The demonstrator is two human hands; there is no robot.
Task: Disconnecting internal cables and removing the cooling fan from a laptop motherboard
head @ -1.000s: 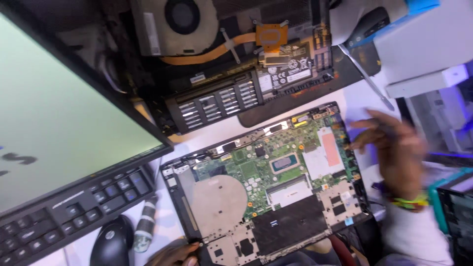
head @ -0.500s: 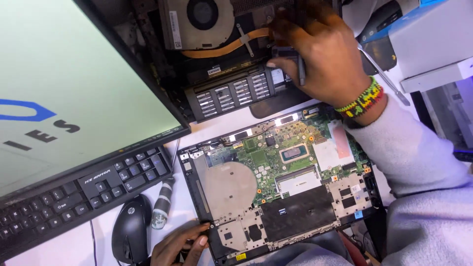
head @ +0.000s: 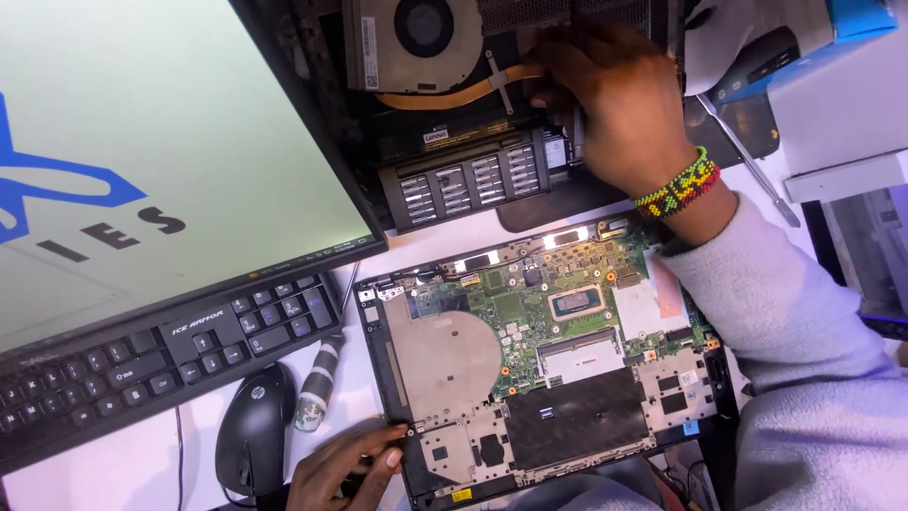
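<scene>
Steadying the opened black laptop base with its bare green circuit board (head: 549, 378) by resting left-hand (head: 345, 468) fingertips on its near corner, the person is reaching the curled right hand (head: 619, 104) into the second dismantled black chassis (head: 473, 142) beyond, pinching something too hidden to identify.

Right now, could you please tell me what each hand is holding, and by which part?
The left hand steadies the opened laptop base with the green circuit board at its near-left corner. The right hand rests on the dark upper chassis; its grasp cannot be told.
</scene>
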